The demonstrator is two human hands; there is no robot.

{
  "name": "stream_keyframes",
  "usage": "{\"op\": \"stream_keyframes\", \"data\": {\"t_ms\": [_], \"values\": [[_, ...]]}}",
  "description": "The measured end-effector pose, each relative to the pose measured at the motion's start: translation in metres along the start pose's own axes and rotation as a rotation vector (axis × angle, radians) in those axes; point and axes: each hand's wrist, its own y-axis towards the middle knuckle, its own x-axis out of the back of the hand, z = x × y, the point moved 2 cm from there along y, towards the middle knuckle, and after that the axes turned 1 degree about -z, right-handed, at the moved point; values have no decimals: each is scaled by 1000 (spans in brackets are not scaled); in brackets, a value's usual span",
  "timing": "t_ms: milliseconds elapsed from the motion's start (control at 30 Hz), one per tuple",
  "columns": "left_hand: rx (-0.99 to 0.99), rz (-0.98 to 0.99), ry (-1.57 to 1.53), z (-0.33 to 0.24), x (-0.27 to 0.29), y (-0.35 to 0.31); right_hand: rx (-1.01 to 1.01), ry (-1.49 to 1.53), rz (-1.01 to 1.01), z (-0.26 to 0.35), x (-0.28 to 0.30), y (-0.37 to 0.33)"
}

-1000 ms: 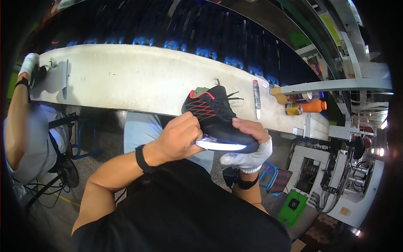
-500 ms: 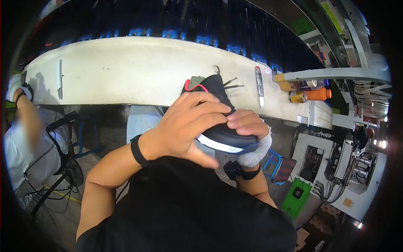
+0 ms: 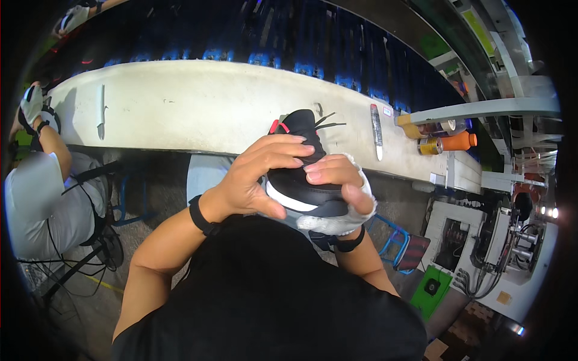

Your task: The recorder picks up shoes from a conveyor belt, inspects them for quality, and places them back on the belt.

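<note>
A black sneaker [image 3: 296,180] with a white sole edge, red trim and dark laces is held at the near edge of the white bench [image 3: 198,96], its toe toward me. My left hand [image 3: 256,171], bare, lies along its left side, fingertips on the upper and thumb low by the sole. Around the toe from the right curls my right hand [image 3: 343,186], in a white glove that leaves the fingers uncovered; its fingertips press on the lace area. The palms' contact with the shoe is partly hidden.
A dark-handled knife [image 3: 377,132] lies right of the shoe; a pale cutter [image 3: 101,113] lies far left. An orange bottle [image 3: 459,142] and a can [image 3: 430,146] stand at right. Blue rollers [image 3: 262,57] run behind. A co-worker's gloved hand [image 3: 31,103] is at left; a blue-framed stool [image 3: 406,249] stands right.
The shoe has turned more upright and shifted slightly left. My right hand has slid left around the toe, its thumb now lifted, and my left thumb has moved up and left.
</note>
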Motion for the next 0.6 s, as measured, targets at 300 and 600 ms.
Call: {"op": "stream_keyframes", "data": {"t_ms": [300,600], "values": [[430,16,666,11,47,-57,-114,46,-10,-2,7,23],[-178,105,520,-70,110,31,-1023,751,-794,-65,15,11]]}}
